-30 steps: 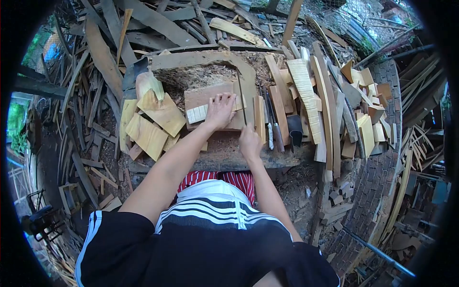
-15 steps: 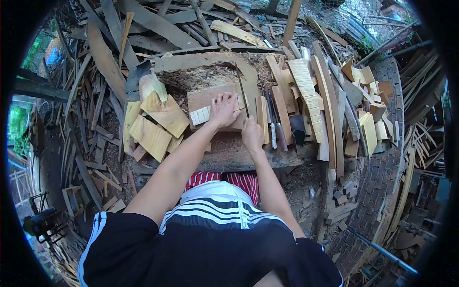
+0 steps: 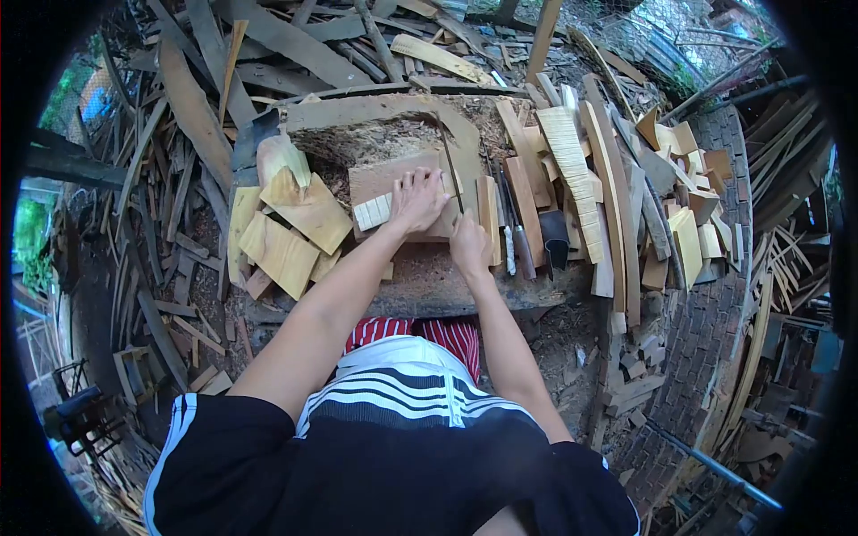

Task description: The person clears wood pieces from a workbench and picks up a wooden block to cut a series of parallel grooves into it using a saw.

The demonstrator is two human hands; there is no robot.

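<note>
My left hand (image 3: 418,202) presses down over a pale strip of wood (image 3: 372,213) marked with evenly spaced cross lines. Its fingers lie across the strip, spread a little, and the thumb points toward the saw. Under the strip is a flat brownish block (image 3: 375,181) on the workbench. My right hand (image 3: 470,244) is closed around the near end of a saw (image 3: 450,163), whose handle is hidden in the fist. The narrow dark blade points away from me and crosses the strip's right end, just right of my left hand.
Yellowish wood offcuts (image 3: 308,212) are piled left of the block. To the right lie thin tools (image 3: 509,234), a dark curved piece (image 3: 554,237) and a long scored board (image 3: 572,179). Scrap wood surrounds the rough workbench (image 3: 420,281), and a brick surface (image 3: 688,357) runs along the right.
The whole view has shifted very slightly. Both hands, the saw and the strip stay in nearly the same places relative to the bench.
</note>
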